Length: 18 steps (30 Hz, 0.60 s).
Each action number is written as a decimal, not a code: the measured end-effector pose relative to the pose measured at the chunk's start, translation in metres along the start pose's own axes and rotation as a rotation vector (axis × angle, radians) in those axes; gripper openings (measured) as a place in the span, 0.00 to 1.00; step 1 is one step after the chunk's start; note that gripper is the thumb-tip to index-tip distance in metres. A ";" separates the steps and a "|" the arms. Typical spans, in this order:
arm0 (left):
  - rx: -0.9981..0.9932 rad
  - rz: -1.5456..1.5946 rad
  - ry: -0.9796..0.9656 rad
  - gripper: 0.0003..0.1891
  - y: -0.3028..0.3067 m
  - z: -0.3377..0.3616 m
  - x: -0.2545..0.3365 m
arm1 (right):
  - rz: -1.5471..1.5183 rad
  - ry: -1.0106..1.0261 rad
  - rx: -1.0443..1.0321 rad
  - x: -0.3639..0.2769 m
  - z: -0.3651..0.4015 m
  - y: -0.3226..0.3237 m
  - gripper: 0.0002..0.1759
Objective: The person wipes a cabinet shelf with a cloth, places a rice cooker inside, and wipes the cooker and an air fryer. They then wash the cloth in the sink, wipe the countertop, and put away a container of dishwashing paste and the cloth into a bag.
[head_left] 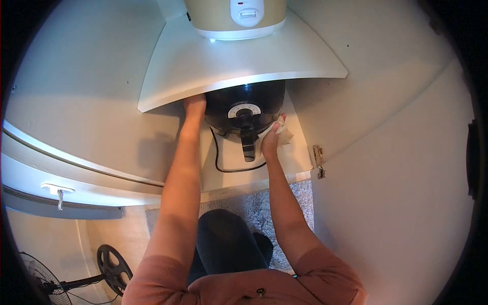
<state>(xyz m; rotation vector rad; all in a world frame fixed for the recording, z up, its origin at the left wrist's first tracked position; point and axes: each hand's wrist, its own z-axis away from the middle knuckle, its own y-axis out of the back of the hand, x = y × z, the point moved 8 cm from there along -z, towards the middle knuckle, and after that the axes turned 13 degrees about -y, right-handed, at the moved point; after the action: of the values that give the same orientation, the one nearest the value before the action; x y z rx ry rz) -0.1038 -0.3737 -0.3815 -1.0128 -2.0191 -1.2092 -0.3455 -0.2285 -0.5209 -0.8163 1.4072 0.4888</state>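
Note:
A black air fryer with a round dial and a front handle stands on the lower shelf of a white cabinet. My left hand rests against its left side, partly under the shelf above. My right hand holds a white cloth pressed against the fryer's right front, beside the handle. The fryer's black cord loops across the shelf in front of it.
A beige rice cooker sits on the white upper shelf. An open cabinet door with a metal hinge stands at the right. A grey rug lies below, and a standing fan is at the lower left.

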 end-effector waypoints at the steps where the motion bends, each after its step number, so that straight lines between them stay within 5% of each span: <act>1: -0.063 -0.088 -0.050 0.19 0.002 -0.002 0.009 | 0.068 -0.183 -0.091 0.020 -0.002 0.000 0.39; 3: -0.196 -0.265 -0.140 0.19 0.006 0.002 0.023 | 0.212 -0.561 -0.273 0.058 0.009 0.009 0.40; 5: -0.321 -0.437 -0.226 0.18 0.005 0.010 0.025 | 0.319 -0.562 -0.082 0.037 0.011 0.033 0.41; 7: -0.162 -0.588 -0.378 0.17 0.017 0.028 0.042 | 0.235 -0.464 0.206 0.016 0.016 0.062 0.35; 8: -0.067 -0.451 -0.360 0.17 0.025 0.044 0.049 | 0.090 -0.363 0.393 0.008 0.023 0.081 0.30; 10: 0.135 0.037 -0.254 0.18 0.067 0.102 0.098 | -0.256 -0.241 0.415 -0.078 0.063 0.076 0.29; 13: -0.359 0.438 -0.250 0.25 0.048 0.199 0.109 | -0.260 -0.358 0.012 -0.088 0.113 0.044 0.32; 16: -0.400 0.655 0.066 0.25 0.054 0.217 0.109 | -0.297 -0.273 -0.534 -0.123 0.148 -0.020 0.33; 17: -0.374 0.783 0.287 0.25 0.051 0.214 0.080 | -0.286 -0.236 -0.615 -0.134 0.143 -0.028 0.33; 18: -0.236 0.670 0.278 0.26 0.052 0.199 0.053 | -0.277 -0.199 -0.694 -0.144 0.139 -0.037 0.33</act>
<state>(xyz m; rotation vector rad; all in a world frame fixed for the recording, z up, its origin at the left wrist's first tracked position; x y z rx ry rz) -0.1078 -0.1618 -0.4011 -1.3957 -1.1904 -1.1375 -0.2451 -0.1248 -0.3769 -1.4517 0.9116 0.8337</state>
